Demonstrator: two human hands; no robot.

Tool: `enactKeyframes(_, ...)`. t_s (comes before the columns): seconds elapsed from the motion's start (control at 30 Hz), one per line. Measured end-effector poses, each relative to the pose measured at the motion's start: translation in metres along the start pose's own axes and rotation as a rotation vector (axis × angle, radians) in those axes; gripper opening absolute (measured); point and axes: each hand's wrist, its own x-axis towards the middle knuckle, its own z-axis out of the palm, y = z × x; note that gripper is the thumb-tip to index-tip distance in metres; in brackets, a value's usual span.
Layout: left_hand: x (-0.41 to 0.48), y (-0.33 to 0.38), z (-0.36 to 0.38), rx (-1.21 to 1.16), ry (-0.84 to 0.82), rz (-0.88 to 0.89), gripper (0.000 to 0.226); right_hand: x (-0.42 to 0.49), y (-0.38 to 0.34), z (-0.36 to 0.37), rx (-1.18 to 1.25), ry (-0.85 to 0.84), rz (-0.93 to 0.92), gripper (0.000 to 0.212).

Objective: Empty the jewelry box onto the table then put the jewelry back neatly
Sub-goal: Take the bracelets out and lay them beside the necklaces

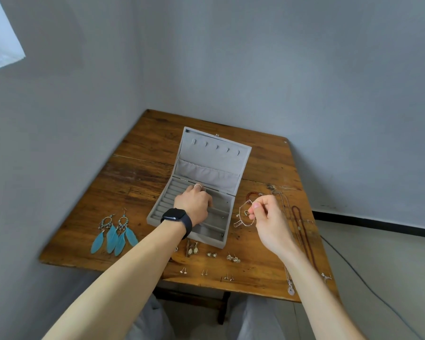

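Observation:
A grey velvet jewelry box (157,212) stands open on the wooden table (138,168), its lid leaning back. My left hand (194,202), with a black watch on the wrist, reaches into the box's tray with fingers curled down; what they touch is hidden. My right hand (268,217) hovers to the right of the box and pinches a thin chain bracelet (242,217) that dangles over the table. Blue feather earrings (114,231) lie left of the box. Small earrings (211,255) lie in rows in front of it.
Long necklaces (302,231) and a red bracelet (252,193) lie on the table's right side. A pendant (290,290) rests near the front right edge. Grey walls close in behind and to the left. A cable runs across the floor at the right.

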Motion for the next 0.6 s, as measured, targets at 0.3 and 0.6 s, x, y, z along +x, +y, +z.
enactKeyframes(0.3, -0.030, 0.046, -0.002, -0.283, 0.029, 0.178, 0.055, -0.001, -0.012, -0.015, 0.149, 0.033, 0.006, 0.014)
enactKeyframes(0.6, -0.047, 0.061, 0.011, -0.412, 0.118, 0.221, 0.025, -0.007, -0.010, -0.018, 0.169, 0.050, 0.015, 0.014)
